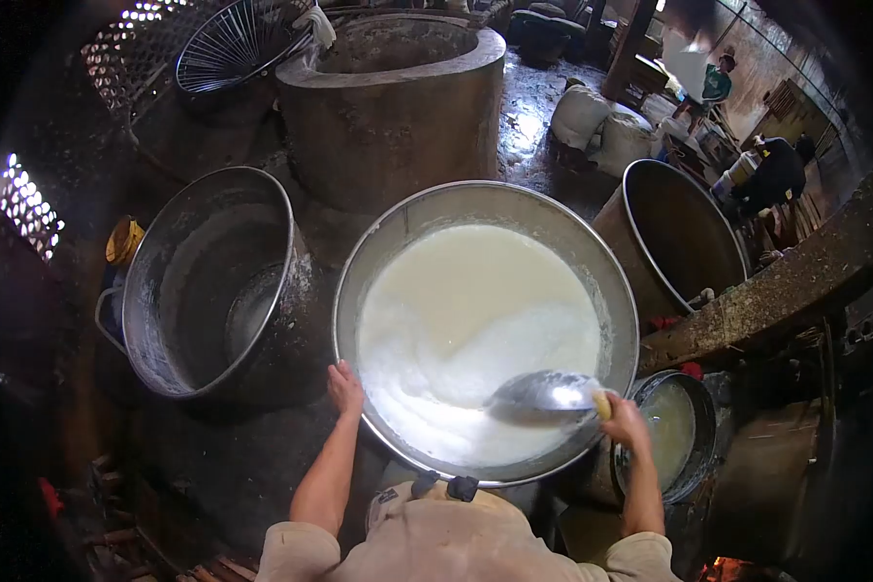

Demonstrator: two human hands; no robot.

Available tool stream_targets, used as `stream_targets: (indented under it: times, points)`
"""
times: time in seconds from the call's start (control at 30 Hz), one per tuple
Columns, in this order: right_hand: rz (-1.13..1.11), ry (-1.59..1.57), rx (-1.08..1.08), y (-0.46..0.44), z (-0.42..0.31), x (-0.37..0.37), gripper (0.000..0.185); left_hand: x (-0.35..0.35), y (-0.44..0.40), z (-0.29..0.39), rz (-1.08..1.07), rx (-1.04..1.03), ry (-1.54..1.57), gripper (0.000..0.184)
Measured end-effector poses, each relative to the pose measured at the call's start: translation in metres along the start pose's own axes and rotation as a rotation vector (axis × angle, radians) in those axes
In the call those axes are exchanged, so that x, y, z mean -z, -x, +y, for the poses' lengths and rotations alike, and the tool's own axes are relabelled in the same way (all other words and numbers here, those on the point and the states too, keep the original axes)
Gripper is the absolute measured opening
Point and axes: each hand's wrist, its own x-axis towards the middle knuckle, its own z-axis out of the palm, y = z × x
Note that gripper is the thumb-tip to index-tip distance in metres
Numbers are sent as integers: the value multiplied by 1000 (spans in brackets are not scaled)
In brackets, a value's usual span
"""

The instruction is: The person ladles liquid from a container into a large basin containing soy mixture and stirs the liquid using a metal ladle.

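Observation:
In front of me stands a wide metal vat (354, 301) holding a pale, milky liquid (475, 272) with white foam across its nearer half. My left hand (345, 390) is closed on the vat's rim at the near left. Over the near right side, my right hand (627, 423) grips the short, light-coloured handle of a large metal scoop (551, 392). The scoop's broad bowl rests at the foam, its far left edge blurred and partly sunk in the white.
A tall metal pot (213, 281) stands to the left, and another large vessel (684, 233) to the right. Beside my right arm sits a smaller tub (671, 427) of cloudy liquid. Behind are a round masonry vat (388, 126), sacks (601, 126) and two people. A beam (776, 281) slants at right.

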Motion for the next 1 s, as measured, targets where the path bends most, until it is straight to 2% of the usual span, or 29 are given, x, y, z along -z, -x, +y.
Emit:
stream_targets:
  times: [0.03, 0.1, 0.13, 0.2, 0.23, 0.33, 0.4, 0.43, 0.5, 0.53, 0.6, 0.67, 0.73, 0.83, 1.0]
  points:
    - [-1, -4, -2, -8, 1, 4, 47, 1, -1, 0, -2, 8, -16, 39]
    - [272, -41, 47, -26, 6, 6, 47, 1, -1, 1, -7, 26, -45, 40]
    - [274, -43, 45, -41, 9, -3, 47, 0, -2, 1, -8, 22, -46, 40]
    - [484, -24, -73, -81, 21, -44, 44, 1, -2, -2, -13, -32, -44, 40]
    - [484, -26, -73, -101, 34, -65, 44, 3, 0, 0, -12, -34, -45, 40]
    - [420, -121, -81, -145, 67, -126, 40, 6, 0, 6, -20, 22, -86, 39]
    - [340, -161, 22, -149, 71, -155, 39, 3, -2, 1, -24, 15, -63, 38]
    - [337, -157, 25, -141, 52, -153, 39, 2, -3, 1, -23, 20, -61, 38]
    - [112, -316, -239, -111, 7, -152, 39, 1, -3, -2, -16, -20, -36, 38]
    - [109, -312, -240, -115, 14, -172, 39, 0, -3, -5, -18, -15, -36, 38]
    - [172, -233, -100, -114, 23, -218, 39, -4, -5, -10, -8, -7, -27, 37]
    - [158, -217, -109, -98, 2, -234, 39, -1, -4, -6, -28, -17, 36, 36]
    - [65, -260, -190, -81, -33, -239, 39, 7, -2, 4, -69, 31, 39, 33]
    - [-62, -388, -269, -51, -97, -226, 42, 5, -3, -2, -53, -10, 66, 30]
    - [-57, -432, -216, -19, -149, -244, 51, 5, -2, 0, -45, 9, 140, 29]
